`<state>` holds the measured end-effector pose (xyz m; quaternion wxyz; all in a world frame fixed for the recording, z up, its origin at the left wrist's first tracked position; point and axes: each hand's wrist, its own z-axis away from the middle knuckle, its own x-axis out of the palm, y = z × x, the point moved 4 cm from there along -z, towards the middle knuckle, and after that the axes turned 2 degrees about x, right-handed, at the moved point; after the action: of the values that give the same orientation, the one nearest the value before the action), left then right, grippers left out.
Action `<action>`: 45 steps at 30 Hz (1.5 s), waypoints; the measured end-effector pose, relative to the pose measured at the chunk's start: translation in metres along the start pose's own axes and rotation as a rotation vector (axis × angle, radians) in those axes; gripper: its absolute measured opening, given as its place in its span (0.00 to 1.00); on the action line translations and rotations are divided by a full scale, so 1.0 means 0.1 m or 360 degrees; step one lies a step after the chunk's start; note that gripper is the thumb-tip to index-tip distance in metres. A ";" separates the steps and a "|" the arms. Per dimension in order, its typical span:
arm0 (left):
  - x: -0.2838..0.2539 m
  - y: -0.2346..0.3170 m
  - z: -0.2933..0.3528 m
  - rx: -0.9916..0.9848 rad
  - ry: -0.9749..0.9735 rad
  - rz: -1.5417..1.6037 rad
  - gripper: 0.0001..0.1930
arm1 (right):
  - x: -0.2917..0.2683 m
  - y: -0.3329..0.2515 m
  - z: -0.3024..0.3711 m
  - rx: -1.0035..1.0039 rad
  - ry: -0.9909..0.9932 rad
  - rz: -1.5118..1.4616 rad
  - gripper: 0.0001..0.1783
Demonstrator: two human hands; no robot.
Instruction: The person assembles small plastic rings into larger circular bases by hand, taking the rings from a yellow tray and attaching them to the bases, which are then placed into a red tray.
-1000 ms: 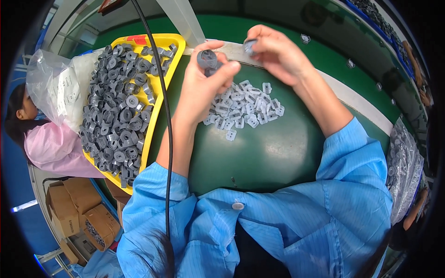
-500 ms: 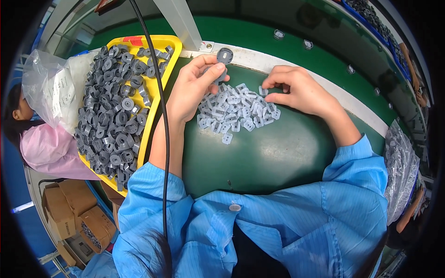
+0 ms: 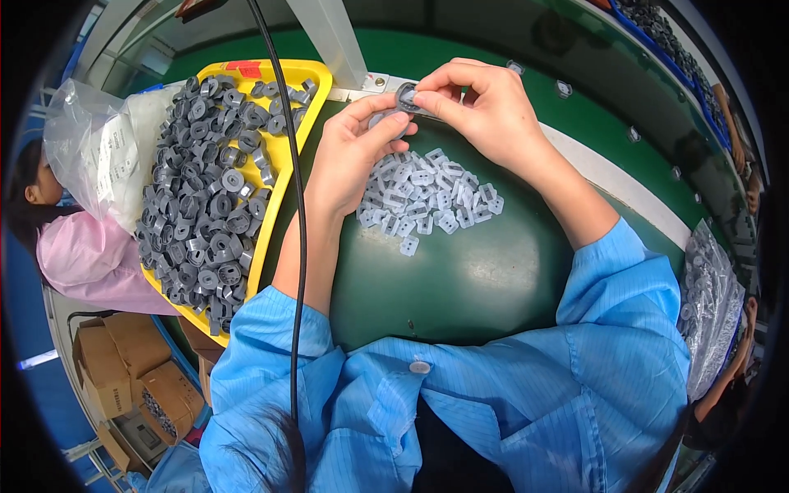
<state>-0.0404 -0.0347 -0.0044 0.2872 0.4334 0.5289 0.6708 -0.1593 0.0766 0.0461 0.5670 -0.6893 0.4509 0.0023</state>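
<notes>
1. The left hand (image 3: 353, 148) was closed around a grey round cap (image 3: 400, 99), which was held up near the desk's far edge; a second grey part (image 3: 376, 122) seemed tucked behind the thumb, mostly hidden.
2. The right hand (image 3: 497, 115) was brought up to the same cap, thumb and forefinger pinched together at its open face, apparently on a small pale plate (image 3: 409, 96). The exact hold was covered by the fingertips.
3. Both hands were thus met at the cap, raised off the green desk (image 3: 427, 283).
4. A pile of translucent plates (image 3: 427, 193) was spread below the hands, nearer the desk's far edge than its near edge; one loose plate (image 3: 408, 246) was left on the near side of the pile.
5. More grey caps (image 3: 197, 193) were heaped in a yellow tray (image 3: 321, 82) toward the desk's left edge, crossed in view by a black cable (image 3: 299, 246).
6. The step in hand was judged to be the seating of the plate in the cap; full seating could not be confirmed.
7. For the next move, a steady left grip, square alignment and a light right-hand press were judged to be needed.
</notes>
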 end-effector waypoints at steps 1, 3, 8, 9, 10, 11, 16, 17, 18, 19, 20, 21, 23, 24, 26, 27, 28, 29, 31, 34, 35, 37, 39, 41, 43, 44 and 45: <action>0.03 0.00 0.00 0.0023 -0.0025 -0.0070 0.15 | 0.00 0.01 0.00 0.0009 -0.0007 0.0001 0.10; 0.04 0.00 -0.01 0.0088 0.0006 -0.0099 0.13 | 0.00 0.10 -0.01 0.0258 -0.0178 -0.0080 0.10; -0.01 0.02 -0.02 0.0031 -0.0063 -0.0234 0.13 | 0.03 0.21 -0.05 0.0156 -0.0158 -0.0087 0.14; 0.00 0.03 -0.01 0.0035 -0.0062 -0.0240 0.13 | 0.04 0.24 -0.05 0.0137 -0.0060 -0.0145 0.16; 0.03 0.02 0.00 0.0060 -0.0044 -0.0251 0.13 | 0.07 0.32 -0.06 0.0271 -0.0207 -0.0387 0.17; 0.05 0.01 0.00 0.0085 -0.0026 -0.0261 0.13 | 0.05 0.34 -0.06 0.0269 -0.0201 -0.0387 0.17; 0.07 0.03 0.03 0.0125 0.0015 -0.0630 0.15 | 0.09 0.33 -0.01 0.0554 -0.0433 -0.0828 0.11; 0.06 0.04 0.03 0.0141 0.0037 -0.0690 0.16 | 0.09 0.34 -0.01 0.0558 -0.0431 -0.0831 0.11; 0.06 0.04 0.04 0.0158 0.0060 -0.0750 0.17 | 0.10 0.35 -0.01 0.0551 -0.0451 -0.0856 0.10; 0.09 0.04 0.04 0.0163 0.0061 -0.0752 0.17 | 0.10 0.35 -0.03 0.0534 -0.0472 -0.0878 0.09; 0.11 0.04 0.05 0.0245 0.0113 -0.0675 0.16 | 0.09 0.36 -0.03 0.0528 -0.0471 -0.0876 0.09; 0.12 0.05 0.06 0.0327 0.0164 -0.0598 0.16 | 0.09 0.39 -0.02 0.0580 -0.0499 -0.0816 0.08; 0.09 0.06 0.03 0.0344 0.0149 -0.0521 0.14 | 0.04 0.42 -0.02 0.0628 -0.0518 -0.0750 0.08; 0.08 0.08 0.01 0.0354 0.0136 -0.0443 0.13 | 0.03 0.42 0.00 0.0677 -0.0632 -0.0841 0.08; 0.03 0.12 0.01 0.0315 0.0110 -0.0396 0.11 | 0.06 0.36 0.05 0.0741 -0.0795 -0.0952 0.10; 0.02 0.14 0.00 0.0275 0.0079 -0.0349 0.10 | 0.07 0.34 0.04 0.0741 -0.0801 -0.0951 0.10; 0.05 0.16 0.02 0.0273 0.0087 -0.0355 0.09 | 0.09 0.32 0.03 0.0713 -0.0770 -0.0994 0.11; 0.03 0.14 0.03 0.0269 0.0090 -0.0350 0.09 | 0.11 0.30 0.03 0.0685 -0.0740 -0.1036 0.11; -0.03 0.11 0.01 0.0130 0.0081 -0.0301 0.11 | 0.11 0.28 0.00 0.0725 -0.0609 -0.1028 0.12; 0.03 0.11 0.04 0.0096 0.0102 -0.0144 0.13 | 0.12 0.29 0.02 0.0760 -0.0215 -0.1176 0.14; 0.01 0.06 0.03 0.0127 0.0117 -0.0213 0.13 | 0.16 0.28 0.05 0.0756 -0.0306 -0.1151 0.14; 0.02 0.05 0.02 0.0143 0.0121 -0.0195 0.11 | 0.20 0.21 0.08 0.0659 -0.0474 -0.1144 0.15; 0.03 0.06 0.02 0.0132 0.0109 -0.0198 0.10 | 0.17 0.19 0.06 0.0652 -0.0486 -0.1111 0.14; 0.05 0.06 0.03 0.0109 0.0093 -0.0198 0.10 | 0.15 0.19 0.05 0.0644 -0.0585 -0.1040 0.14; 0.05 0.10 0.05 0.0165 0.0118 -0.0284 0.10 | 0.16 0.16 0.06 0.0663 -0.0519 -0.1049 0.14; 0.06 0.13 0.06 0.0214 0.0183 -0.0322 0.10 | 0.16 0.15 0.05 0.0593 -0.0457 -0.0975 0.14; 0.06 0.11 0.08 0.0208 0.0184 -0.0321 0.10 | 0.16 0.13 0.05 0.0522 -0.0395 -0.0901 0.13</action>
<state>-0.0357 -0.0289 0.0081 0.2933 0.3564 0.6280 0.6266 -0.1553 0.0716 0.0255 0.6989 -0.6812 0.1639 -0.1438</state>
